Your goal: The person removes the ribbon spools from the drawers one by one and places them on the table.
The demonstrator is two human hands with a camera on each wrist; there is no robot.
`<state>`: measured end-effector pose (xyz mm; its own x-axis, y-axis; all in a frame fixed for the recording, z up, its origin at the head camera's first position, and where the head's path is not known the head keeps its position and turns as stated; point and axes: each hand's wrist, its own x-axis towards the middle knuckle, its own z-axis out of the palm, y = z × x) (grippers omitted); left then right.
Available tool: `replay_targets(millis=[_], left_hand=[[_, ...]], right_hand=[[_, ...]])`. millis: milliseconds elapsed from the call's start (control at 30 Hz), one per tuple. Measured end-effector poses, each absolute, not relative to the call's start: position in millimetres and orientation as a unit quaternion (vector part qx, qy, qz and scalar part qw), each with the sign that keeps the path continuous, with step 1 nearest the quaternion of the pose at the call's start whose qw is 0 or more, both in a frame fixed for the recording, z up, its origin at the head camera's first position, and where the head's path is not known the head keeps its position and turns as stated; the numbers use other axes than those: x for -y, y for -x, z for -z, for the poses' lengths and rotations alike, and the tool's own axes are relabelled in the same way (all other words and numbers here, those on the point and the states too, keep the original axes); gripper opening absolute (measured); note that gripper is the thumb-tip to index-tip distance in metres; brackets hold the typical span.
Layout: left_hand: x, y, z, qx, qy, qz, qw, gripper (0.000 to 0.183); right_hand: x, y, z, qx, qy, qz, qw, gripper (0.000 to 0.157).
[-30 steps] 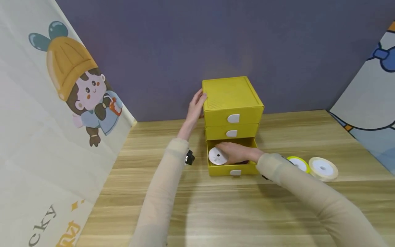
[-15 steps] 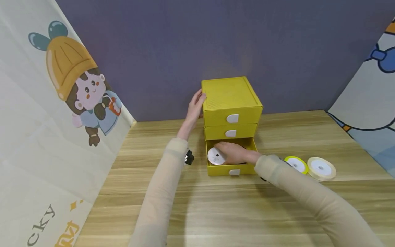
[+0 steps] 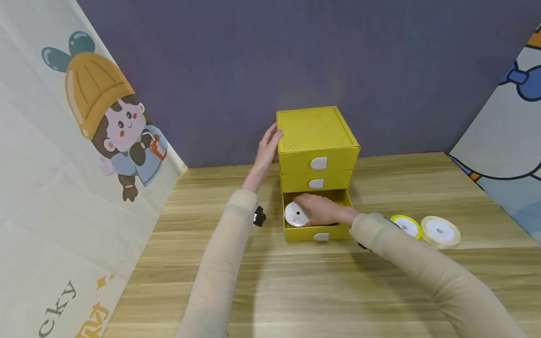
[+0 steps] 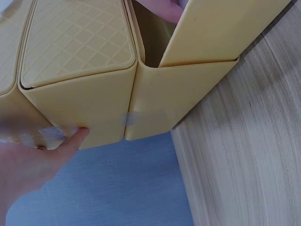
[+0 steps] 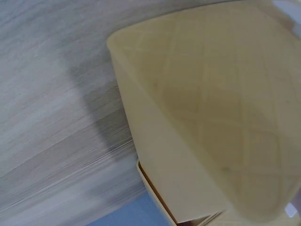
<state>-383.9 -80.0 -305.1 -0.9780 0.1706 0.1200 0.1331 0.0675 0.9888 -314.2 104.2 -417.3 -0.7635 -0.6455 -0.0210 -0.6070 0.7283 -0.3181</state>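
Left hand [image 3: 266,148], grasping nothing, rests against yellow cabinet [image 3: 314,129] at ten o'clock. Right hand [image 3: 323,209] overlaps white spool [image 3: 294,216] inside six-o'clock drawer [image 3: 301,234]; grip cannot be told.

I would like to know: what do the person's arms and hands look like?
The left sleeve and right sleeve are long, cream and without visible print. The left hand and right hand wear no gloves. A small black device shows beside the left sleeve's end; dark parts show beside the right one's.

The bottom drawer [image 3: 302,234] lies open above — the middle drawer [image 3: 336,180] blocks behind, a white spool [image 3: 295,216] left.
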Motion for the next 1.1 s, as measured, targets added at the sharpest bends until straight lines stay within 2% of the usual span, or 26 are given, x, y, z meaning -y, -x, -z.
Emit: replay_targets(millis=[367,1100], left_hand=[[78,407,329,-0.727,-0.106,-0.678,-0.013,0.059],[76,405,331,-0.729,-0.11,-0.675,-0.031,0.058]], right_hand=[[-108,311,402,-0.926,0.336,0.159,0.071,0.078],[-125,288,366,-0.917,0.35,0.187,0.047,0.079]])
